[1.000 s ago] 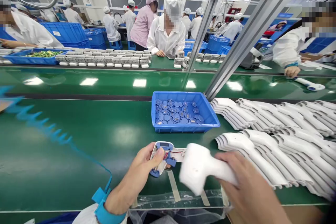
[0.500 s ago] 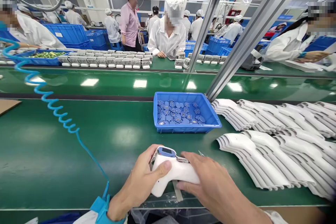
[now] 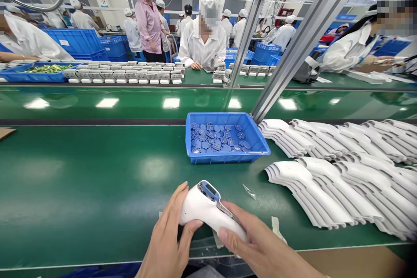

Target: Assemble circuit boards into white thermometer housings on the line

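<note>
A white handheld device (image 3: 205,208) with a small blue screen at its top end is held between both hands at the near edge of the green bench. My left hand (image 3: 169,239) wraps its rounded head end, thumb pressed on the shell. My right hand (image 3: 260,247) grips its handle end with fingers closed. A blue tray (image 3: 257,139) of small blue parts stands just beyond. Rows of white half shells (image 3: 325,191) lie overlapped to the right.
A slanted metal post (image 3: 286,61) rises behind the tray. A green conveyor belt (image 3: 97,102) runs across, with white units (image 3: 124,74) lined up on the far bench. Several workers in white coats stand or sit beyond. Tape strips (image 3: 276,227) lie near the edge.
The right hand brought a white shell onto the open unit in the left hand. The closed device is now tilted up in both hands. The blue coiled wrist cord has left the view.
</note>
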A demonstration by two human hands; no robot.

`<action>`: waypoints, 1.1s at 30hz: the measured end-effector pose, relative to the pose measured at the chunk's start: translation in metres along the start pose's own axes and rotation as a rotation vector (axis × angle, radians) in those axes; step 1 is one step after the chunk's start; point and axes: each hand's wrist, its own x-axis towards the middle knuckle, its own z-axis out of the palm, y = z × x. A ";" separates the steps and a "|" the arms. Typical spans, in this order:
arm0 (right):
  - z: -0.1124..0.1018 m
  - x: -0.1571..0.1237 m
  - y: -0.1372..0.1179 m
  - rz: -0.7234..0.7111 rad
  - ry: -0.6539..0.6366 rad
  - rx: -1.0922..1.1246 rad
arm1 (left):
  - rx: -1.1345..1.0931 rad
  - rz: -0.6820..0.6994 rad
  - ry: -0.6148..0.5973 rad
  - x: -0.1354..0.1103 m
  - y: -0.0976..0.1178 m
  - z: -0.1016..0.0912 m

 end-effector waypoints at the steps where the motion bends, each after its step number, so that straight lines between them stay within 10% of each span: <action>1: 0.000 -0.001 -0.001 -0.005 -0.007 -0.026 | -0.002 -0.004 0.007 0.000 0.000 0.000; 11: -0.004 0.006 0.007 -0.322 0.034 -0.273 | -0.179 -0.106 -0.298 0.021 0.025 -0.033; 19: 0.048 0.066 -0.047 -0.570 0.539 -0.359 | -0.366 -0.031 -0.289 0.040 0.051 -0.037; 26: 0.059 0.083 -0.046 -0.907 0.751 -0.596 | -0.041 0.113 -0.204 0.041 0.040 -0.024; 33: 0.042 0.077 -0.049 -0.619 0.796 -0.379 | -0.264 -0.009 -0.301 0.043 0.039 -0.033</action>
